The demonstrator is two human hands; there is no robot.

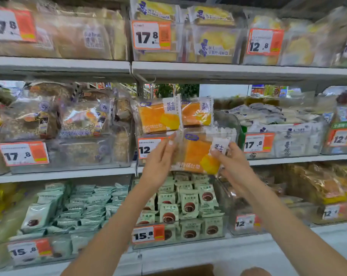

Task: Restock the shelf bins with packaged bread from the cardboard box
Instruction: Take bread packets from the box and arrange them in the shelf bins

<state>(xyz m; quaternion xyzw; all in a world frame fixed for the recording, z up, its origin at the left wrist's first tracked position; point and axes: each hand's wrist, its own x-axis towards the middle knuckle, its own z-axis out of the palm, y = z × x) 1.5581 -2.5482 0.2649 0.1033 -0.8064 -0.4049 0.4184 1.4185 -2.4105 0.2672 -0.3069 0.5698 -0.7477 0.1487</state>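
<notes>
Fingers of your left hand (158,166) lie nearly straight and close together, pressed flat against the left edge of an orange bread pack (196,154) at the centre of the frame. Fingers of your right hand (235,166) curl round the pack's right edge, thumb on the white label, pinching it. You hold the pack between both hands, upright and tilted slightly, just in front of the clear shelf bin (226,134) on the middle shelf.

Two matching packs (158,116) already stand upright in that bin, side by side, just above and behind the one you hold. A price tag (148,148) reading 12 hangs on the bin's front, partly hidden by your left hand.

To do this step well, I judge that you should lift the pack over the bin's front wall, then set it upright in front of the standing packs, printed face outward like theirs. Keep your grip on the sealed edges, not the soft middle, so the bread is not squashed. Guide with the flat left hand and let go with the right only once the pack stands by itself.

Neighbouring bins to the left and right of centre hold other breads; keep clear of them. A brown edge at the bottom centre of the frame may be the cardboard box (188,270), though too little shows to be sure.
</notes>
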